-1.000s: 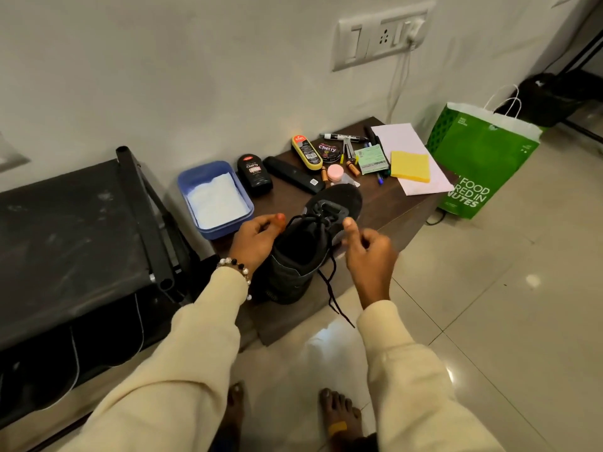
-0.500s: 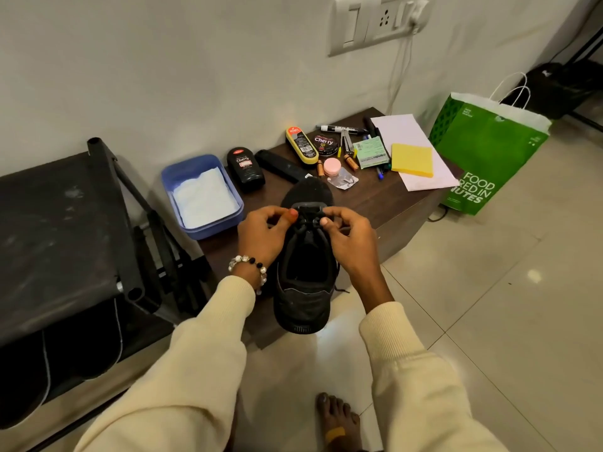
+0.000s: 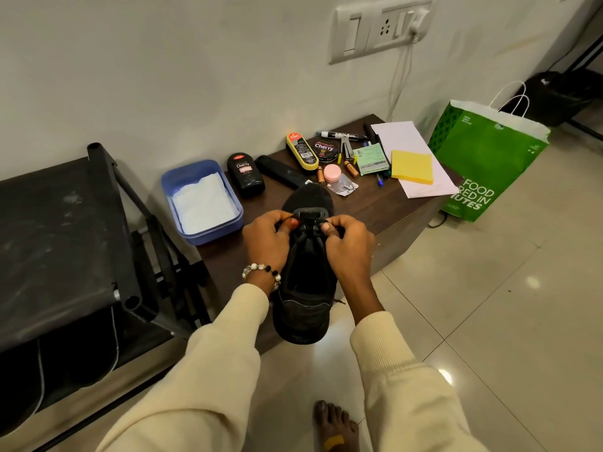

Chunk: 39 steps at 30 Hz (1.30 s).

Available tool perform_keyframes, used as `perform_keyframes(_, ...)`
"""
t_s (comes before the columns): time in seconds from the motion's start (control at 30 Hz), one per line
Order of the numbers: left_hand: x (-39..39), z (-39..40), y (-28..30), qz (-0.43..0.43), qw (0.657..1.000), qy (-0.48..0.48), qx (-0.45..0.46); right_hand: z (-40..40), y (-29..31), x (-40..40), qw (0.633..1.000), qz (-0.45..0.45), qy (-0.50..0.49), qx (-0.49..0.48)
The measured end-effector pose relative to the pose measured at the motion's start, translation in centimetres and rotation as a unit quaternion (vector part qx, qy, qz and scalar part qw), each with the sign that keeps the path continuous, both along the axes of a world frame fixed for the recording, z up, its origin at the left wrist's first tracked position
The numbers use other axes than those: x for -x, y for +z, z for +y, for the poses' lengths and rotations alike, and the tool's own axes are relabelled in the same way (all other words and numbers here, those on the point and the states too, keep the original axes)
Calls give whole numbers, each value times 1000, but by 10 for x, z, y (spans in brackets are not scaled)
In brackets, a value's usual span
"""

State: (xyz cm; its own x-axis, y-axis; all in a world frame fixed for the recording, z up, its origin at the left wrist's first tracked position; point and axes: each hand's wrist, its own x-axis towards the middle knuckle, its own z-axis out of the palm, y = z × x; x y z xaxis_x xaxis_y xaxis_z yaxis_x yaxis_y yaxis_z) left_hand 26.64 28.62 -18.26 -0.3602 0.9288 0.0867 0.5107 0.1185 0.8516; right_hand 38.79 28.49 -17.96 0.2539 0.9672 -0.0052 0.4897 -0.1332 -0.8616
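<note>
Left hand [image 3: 267, 243] and right hand [image 3: 350, 246] each pinch the lace [image 3: 308, 228] at the toe-end eyelets of the black sneaker [image 3: 305, 308], whose heel overhangs the surface's [image 3: 391, 207] front edge, so lacing looks barely begun.

White wall [image 3: 156, 66] with switch and socket panel [image 3: 380, 29], low dark wooden table [image 3: 396, 212] against it, black shoe rack [image 3: 62, 236] at left, glossy beige floor tiles [image 3: 489, 321].

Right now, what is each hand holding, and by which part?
The left hand and right hand each pinch the lace of the black shoe near its toe end, one on either side. The shoe rests on the table, heel past the edge.
</note>
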Motion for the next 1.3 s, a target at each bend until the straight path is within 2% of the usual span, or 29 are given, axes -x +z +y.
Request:
perform_keyframes(0.13,-2,-1,1,36,999,11,21,0,-1,8,999,-52,1,-8)
perform_keyframes(0.23,-1,0,4,77,996,-5,53,0,2,7,999,-50,9,3)
perform_keyframes(0.3,4,2,6,48,996,-12,68,1,8,0,1000,13,1,20)
perform_keyframes(0.4,19,3,8,-73,995,-40,53,3,15,-16,987,154,-13,54)
perform_keyframes(0.43,23,2,9,-80,993,-69,48,3,17,-20,984,164,3,63)
perform_keyframes(0.5,27,-1,12,-61,988,-134,46,2,20,-25,986,135,58,77)
perform_keyframes(0.6,30,-6,11,-56,981,-180,46,-3,24,-22,987,88,114,73)
perform_keyframes(0.67,32,-8,10,-70,979,-188,39,-5,25,-20,989,75,116,60)
perform_keyframes(0.8,25,-9,5,-66,987,-144,4,-5,23,-17,992,54,109,43)
perform_keyframes(0.87,19,-9,3,-25,992,-127,-3,-5,20,-13,994,25,106,32)
perform_keyframes(1.0,14,-8,6,120,986,-111,10,-3,19,-4,989,-64,122,48)
perform_keyframes(1.13,12,-9,9,180,976,-117,32,-3,21,-4,986,-75,134,60)
perform_keyframes(1.2,14,-10,10,174,975,-132,41,-3,24,-6,987,-60,134,67)
perform_keyframes(1.3,25,-8,7,79,982,-169,36,-2,25,-17,987,-8,139,78)
